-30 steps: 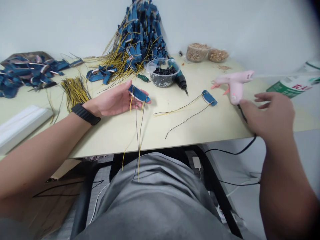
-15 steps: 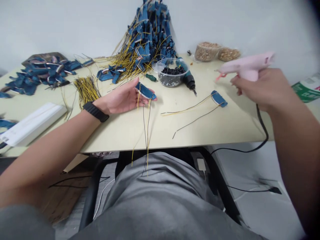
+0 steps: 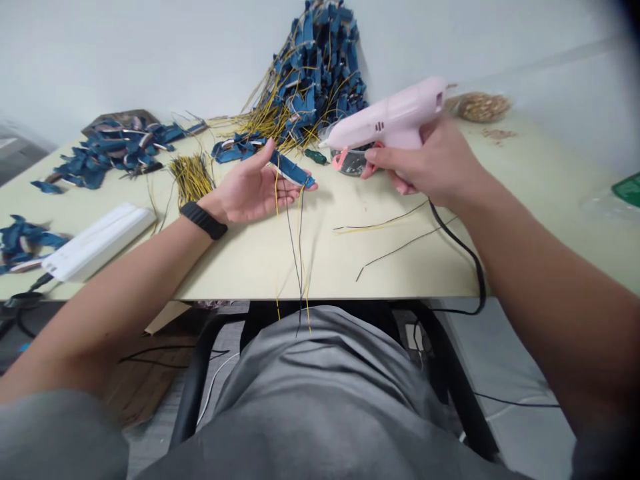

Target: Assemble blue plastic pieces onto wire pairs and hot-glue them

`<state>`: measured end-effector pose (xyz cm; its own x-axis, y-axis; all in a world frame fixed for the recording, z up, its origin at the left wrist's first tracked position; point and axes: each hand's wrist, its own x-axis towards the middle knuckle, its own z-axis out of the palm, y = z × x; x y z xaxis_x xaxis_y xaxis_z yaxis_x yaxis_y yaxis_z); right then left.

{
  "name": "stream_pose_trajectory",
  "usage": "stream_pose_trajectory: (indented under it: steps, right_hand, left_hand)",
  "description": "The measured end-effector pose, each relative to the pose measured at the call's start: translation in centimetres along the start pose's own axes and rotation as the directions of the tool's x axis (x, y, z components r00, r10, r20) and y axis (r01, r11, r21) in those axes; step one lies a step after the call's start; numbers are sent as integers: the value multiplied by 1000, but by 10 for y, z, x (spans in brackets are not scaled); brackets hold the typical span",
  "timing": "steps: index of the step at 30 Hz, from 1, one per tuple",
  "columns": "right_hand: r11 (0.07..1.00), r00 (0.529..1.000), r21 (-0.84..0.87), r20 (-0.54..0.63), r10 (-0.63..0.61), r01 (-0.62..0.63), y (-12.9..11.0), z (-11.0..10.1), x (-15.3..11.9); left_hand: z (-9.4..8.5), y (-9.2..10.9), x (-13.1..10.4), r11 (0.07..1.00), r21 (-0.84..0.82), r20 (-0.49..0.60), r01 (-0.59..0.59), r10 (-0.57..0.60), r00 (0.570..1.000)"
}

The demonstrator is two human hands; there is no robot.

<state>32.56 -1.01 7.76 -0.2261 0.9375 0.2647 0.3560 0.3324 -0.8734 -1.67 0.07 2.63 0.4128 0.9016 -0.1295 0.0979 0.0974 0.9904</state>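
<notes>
My left hand [image 3: 246, 192] is palm up, holding a blue strip [image 3: 294, 172] between the thumb side and the fingers. Thin black and yellow wires [image 3: 300, 260] hang from both ends of that strip past the table edge. A pale pink hot glue gun [image 3: 387, 121] is gripped in my right hand [image 3: 437, 163], its nozzle pointing left toward the strip, apart from it. The gun's black cord [image 3: 477, 267] loops down off the table. Beneath my right wrist run the wires [image 3: 383, 225] of a second strip, whose blue body is hidden by the hand.
A tall heap of blue wired strips [image 3: 320, 73] leans on the wall. Behind the gun is a plastic tub [image 3: 354, 164], near a green handle [image 3: 315, 157]. Leftward lie a wire bundle [image 3: 191, 177], more blue strips [image 3: 110, 157] and a white box-shaped device [image 3: 100, 241].
My right hand has brought the glue gun leftward, close to the strip in my left hand. The gun and hand now cover the drill and the second strip's body. The view has shifted slightly.
</notes>
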Motion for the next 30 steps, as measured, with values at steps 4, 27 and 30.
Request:
stream_pose_trajectory:
  steps: [4,27,30]
  right_hand:
    - [1000,997,-9,79,-15,15,5,4,-7]
    - [978,995,-202,92,-25,43,30,11,-2]
    - [973,997,-223,60,-44,57,34,11,-1]
  left_hand:
    - [-2,-2,3,999,-38,9,4,-4,1000]
    - [-2,-17,18,946,-322,50,27,-11,999]
    - [-3,-17,18,940,-339,75,37,-12,997]
